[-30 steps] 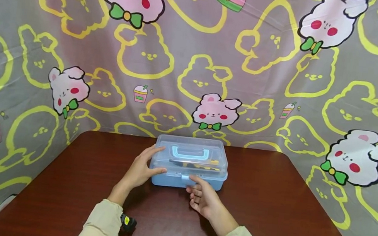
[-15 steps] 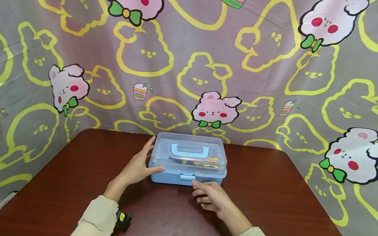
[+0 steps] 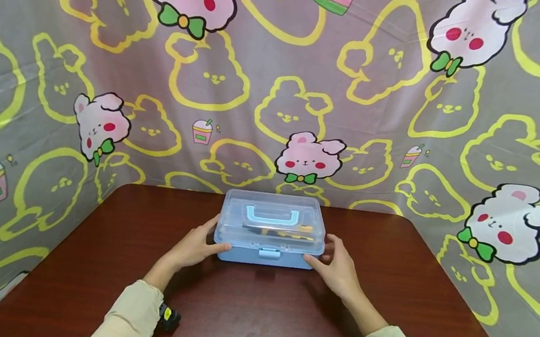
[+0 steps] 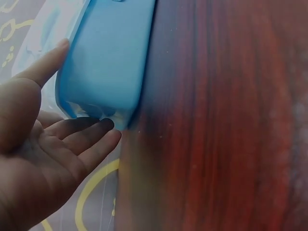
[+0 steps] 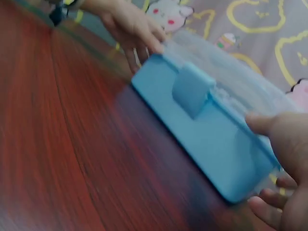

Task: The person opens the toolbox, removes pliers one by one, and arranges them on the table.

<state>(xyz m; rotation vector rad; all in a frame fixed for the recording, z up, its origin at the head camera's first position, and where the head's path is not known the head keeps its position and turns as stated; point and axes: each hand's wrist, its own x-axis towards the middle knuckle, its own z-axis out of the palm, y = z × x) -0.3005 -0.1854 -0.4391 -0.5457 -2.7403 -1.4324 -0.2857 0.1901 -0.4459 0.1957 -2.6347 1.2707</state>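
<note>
A light blue plastic storage box [image 3: 250, 255] sits on the table, its clear lid [image 3: 234, 217] down over it. A pale blue handle [image 3: 272, 216] tops the lid, and a blue latch [image 3: 269, 254] is at the front middle. Through the lid show dark and yellow long items [image 3: 288, 231], too blurred to name. My left hand [image 3: 193, 246] lies at the box's left end, thumb at the front corner, extended fingers along the end wall. At the right end, my right hand [image 3: 338, 268] has its thumb by the front and its fingers loosely spread beside the end wall.
A dark red-brown wooden table [image 3: 253, 317] carries the box near its far edge. Behind it and along both sides hangs a grey curtain [image 3: 263, 51] with cartoon prints. Each sleeved wrist wears a small black device.
My right hand has left the latch and moved right to the box's right end. The left hand has slid slightly lower on the left end. The box stays in place.
</note>
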